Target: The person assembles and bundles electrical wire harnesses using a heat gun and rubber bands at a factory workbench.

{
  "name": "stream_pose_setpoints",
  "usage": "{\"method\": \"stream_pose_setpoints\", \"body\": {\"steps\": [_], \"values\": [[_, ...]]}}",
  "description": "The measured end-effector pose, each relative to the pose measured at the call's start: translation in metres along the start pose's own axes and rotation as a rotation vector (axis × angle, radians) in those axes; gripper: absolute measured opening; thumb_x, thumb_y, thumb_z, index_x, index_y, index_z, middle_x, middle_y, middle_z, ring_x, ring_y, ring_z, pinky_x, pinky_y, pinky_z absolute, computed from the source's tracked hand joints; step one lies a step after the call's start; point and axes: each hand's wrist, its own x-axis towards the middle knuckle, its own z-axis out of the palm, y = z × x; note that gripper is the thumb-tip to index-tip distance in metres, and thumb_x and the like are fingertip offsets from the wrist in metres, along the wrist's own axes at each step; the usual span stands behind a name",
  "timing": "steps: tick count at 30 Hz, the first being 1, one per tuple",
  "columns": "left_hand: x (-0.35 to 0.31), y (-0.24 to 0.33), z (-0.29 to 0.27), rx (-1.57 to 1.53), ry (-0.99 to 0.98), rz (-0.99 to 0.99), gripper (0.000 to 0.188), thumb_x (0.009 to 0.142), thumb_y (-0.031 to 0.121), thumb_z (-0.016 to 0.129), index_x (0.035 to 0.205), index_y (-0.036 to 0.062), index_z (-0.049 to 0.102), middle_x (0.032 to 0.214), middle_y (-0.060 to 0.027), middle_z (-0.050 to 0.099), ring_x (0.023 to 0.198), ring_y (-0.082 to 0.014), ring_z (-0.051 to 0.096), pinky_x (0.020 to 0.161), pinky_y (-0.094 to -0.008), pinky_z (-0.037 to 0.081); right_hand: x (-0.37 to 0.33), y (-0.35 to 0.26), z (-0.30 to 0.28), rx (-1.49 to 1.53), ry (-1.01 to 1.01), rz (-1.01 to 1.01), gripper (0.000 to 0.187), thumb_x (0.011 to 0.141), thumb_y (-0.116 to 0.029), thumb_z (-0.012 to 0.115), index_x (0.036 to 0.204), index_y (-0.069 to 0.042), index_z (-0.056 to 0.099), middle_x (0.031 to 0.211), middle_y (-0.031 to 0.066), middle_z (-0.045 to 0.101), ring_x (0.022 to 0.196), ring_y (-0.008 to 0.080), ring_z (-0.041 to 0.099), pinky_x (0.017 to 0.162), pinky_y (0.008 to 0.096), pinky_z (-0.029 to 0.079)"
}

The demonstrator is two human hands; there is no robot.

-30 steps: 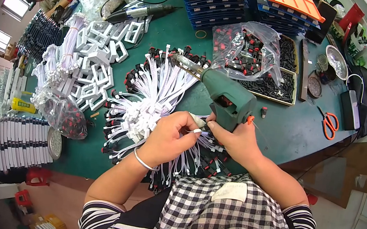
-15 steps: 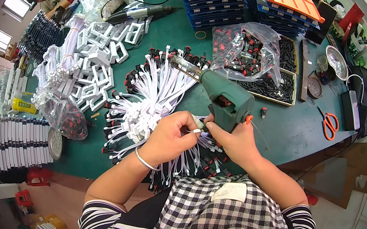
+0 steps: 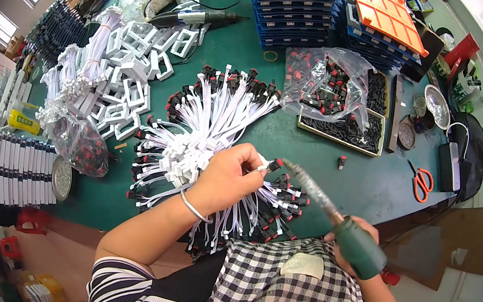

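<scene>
My left hand [image 3: 230, 171] is closed, pinching a small black-and-red switch [image 3: 275, 164] with a white connector end at the fingertips. In my right hand [image 3: 342, 262] is a green heat gun [image 3: 360, 249], its long metal nozzle pointing up and left with the tip just right of the switch. Part of that hand is hidden by the gun's body. Beneath and around my left hand spreads a fanned heap of white cables [image 3: 222, 110] with black-and-red switches on the outer ends and white connectors bunched in the middle.
White rectangular frames [image 3: 132, 92] and bundled white cables [image 3: 100, 46] lie to the left. A clear bag of switches [image 3: 328, 82] rests by trays of black parts [image 3: 345, 133]. Orange scissors [image 3: 422, 185] lie right. Blue trays [image 3: 288, 13] are stacked behind. Another person works far left.
My right hand has drawn the heat gun down and right from over the cable heap and turned its nozzle toward the switch. My left hand stays nearly in place, the switch now plainly visible.
</scene>
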Motion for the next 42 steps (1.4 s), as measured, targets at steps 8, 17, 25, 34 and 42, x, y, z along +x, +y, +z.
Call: {"method": "stream_pose_setpoints", "body": {"steps": [8, 17, 25, 34, 42], "values": [[-0.002, 0.002, -0.003, 0.004, 0.011, -0.002, 0.008, 0.08, 0.005, 0.061, 0.078, 0.0024, 0.053, 0.068, 0.0027, 0.053, 0.06, -0.0019, 0.047, 0.052, -0.0186, 0.038, -0.008, 0.0, -0.011, -0.465, -0.311, 0.089, 0.02, 0.069, -0.006, 0.064, 0.089, -0.008, 0.059, 0.072, 0.0015, 0.063, 0.07, 0.0161, 0.064, 0.065, 0.0285, 0.05], [0.0, 0.001, -0.004, -0.008, -0.008, -0.003, 0.008, 0.081, 0.005, 0.06, 0.078, 0.0026, 0.053, 0.068, 0.0026, 0.053, 0.059, -0.0024, 0.046, 0.052, -0.0187, 0.038, -0.006, 0.003, -0.006, -0.489, -0.248, 0.021, 0.027, 0.064, -0.012, 0.07, 0.09, -0.011, 0.06, 0.08, 0.005, 0.063, 0.07, 0.0199, 0.064, 0.065, 0.0276, 0.051], [-0.001, 0.0, -0.004, 0.011, -0.008, -0.004, 0.008, 0.081, 0.005, 0.06, 0.078, 0.003, 0.053, 0.069, 0.0031, 0.053, 0.06, -0.0019, 0.045, 0.053, -0.0185, 0.037, -0.013, 0.011, -0.016, -0.325, -0.345, 0.07, 0.03, 0.071, -0.009, 0.065, 0.1, -0.006, 0.056, 0.083, 0.0055, 0.064, 0.069, 0.0168, 0.063, 0.06, 0.0288, 0.049], [-0.004, 0.001, -0.01, -0.033, -0.049, -0.01, 0.009, 0.08, 0.004, 0.06, 0.078, 0.0037, 0.052, 0.07, 0.0039, 0.052, 0.06, -0.0013, 0.044, 0.052, -0.0179, 0.036, 0.038, -0.01, 0.001, 0.102, -0.196, 0.407, 0.018, 0.084, -0.008, 0.055, 0.1, -0.003, 0.058, 0.087, 0.0061, 0.065, 0.076, 0.015, 0.062, 0.073, 0.0268, 0.048], [-0.004, -0.011, -0.015, -0.091, -0.113, 0.044, 0.009, 0.074, 0.007, 0.061, 0.078, 0.0014, 0.055, 0.069, -0.0023, 0.058, 0.062, -0.0076, 0.05, 0.057, -0.0247, 0.043, 0.093, 0.003, 0.082, 0.189, -0.294, 0.349, 0.036, 0.076, -0.009, 0.065, 0.111, -0.008, 0.054, 0.102, 0.0074, 0.058, 0.092, 0.0161, 0.059, 0.079, 0.0306, 0.048]]}}
